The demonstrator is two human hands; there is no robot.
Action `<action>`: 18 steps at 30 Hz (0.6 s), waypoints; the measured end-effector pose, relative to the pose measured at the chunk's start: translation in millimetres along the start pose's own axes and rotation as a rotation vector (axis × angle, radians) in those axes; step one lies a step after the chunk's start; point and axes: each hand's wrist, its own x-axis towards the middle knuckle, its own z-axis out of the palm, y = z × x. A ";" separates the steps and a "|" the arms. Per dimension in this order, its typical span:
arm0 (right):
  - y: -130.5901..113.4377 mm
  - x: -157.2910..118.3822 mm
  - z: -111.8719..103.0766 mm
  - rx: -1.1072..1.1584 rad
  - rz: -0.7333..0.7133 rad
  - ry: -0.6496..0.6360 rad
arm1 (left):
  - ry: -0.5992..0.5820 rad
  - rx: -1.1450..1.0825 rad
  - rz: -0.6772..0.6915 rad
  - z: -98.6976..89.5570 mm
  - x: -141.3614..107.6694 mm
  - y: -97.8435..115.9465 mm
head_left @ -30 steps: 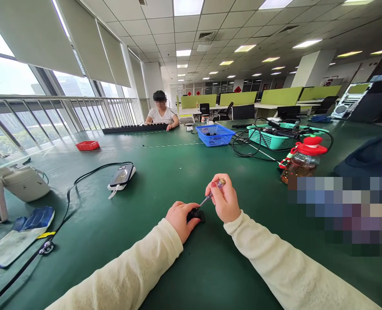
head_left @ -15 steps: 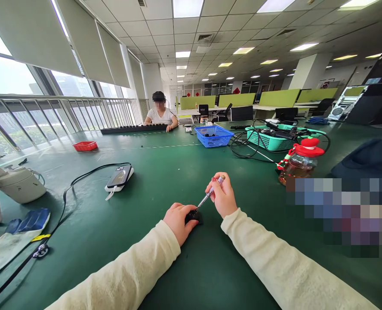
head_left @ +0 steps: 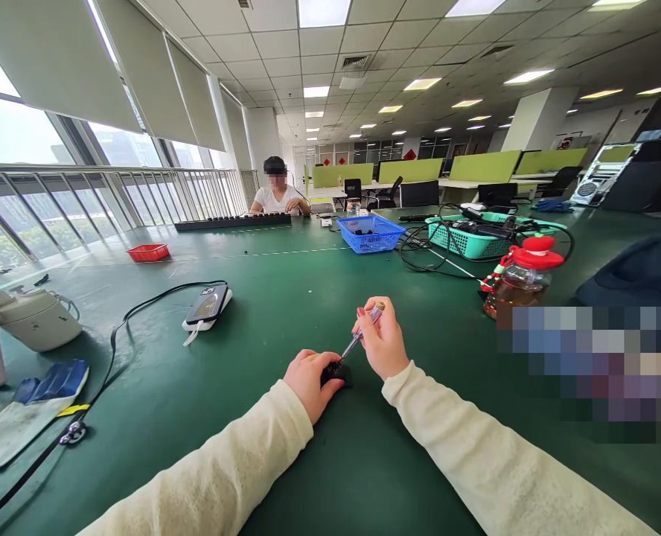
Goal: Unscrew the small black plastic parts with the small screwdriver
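On the green tabletop, my left hand (head_left: 313, 381) is closed around a small black part (head_left: 337, 376), thumb and fingers holding it down on its sides. What kind of part it is cannot be made out, and my fingers cover some of it. My right hand (head_left: 383, 339) grips a slim screwdriver (head_left: 362, 332) with a clear, pale handle. The shaft slants down to the left, and its tip meets the top of the black part by my left thumb.
A phone on a white block (head_left: 208, 307) lies ahead to the left. Farther off are a red tray (head_left: 148, 253), a blue basket (head_left: 371, 237) and a green basket (head_left: 470, 242) with cables. A red-lidded bottle (head_left: 520, 279) stands at right. A person (head_left: 278, 199) sits across the table.
My right hand's fingers have shifted and turned slightly on the screwdriver handle, while its tip stays at the black part. My left hand holds still. The person opposite has raised a hand.
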 end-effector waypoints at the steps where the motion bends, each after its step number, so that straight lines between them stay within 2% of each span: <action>1: 0.4 0.4 0.1 0.000 0.005 0.005 | 0.002 0.000 0.001 0.4 0.2 -0.2; 7: 7.5 4.9 -2.2 0.011 0.051 0.053 | 0.010 -0.004 0.016 1.8 0.2 -1.4; 14: -5.8 -2.3 -2.3 -0.174 -0.107 0.017 | 0.021 0.000 0.020 2.5 -0.1 -2.8; 18: -10.9 -2.8 -1.4 -0.214 -0.122 0.016 | 0.006 0.005 0.021 1.8 -0.6 -2.5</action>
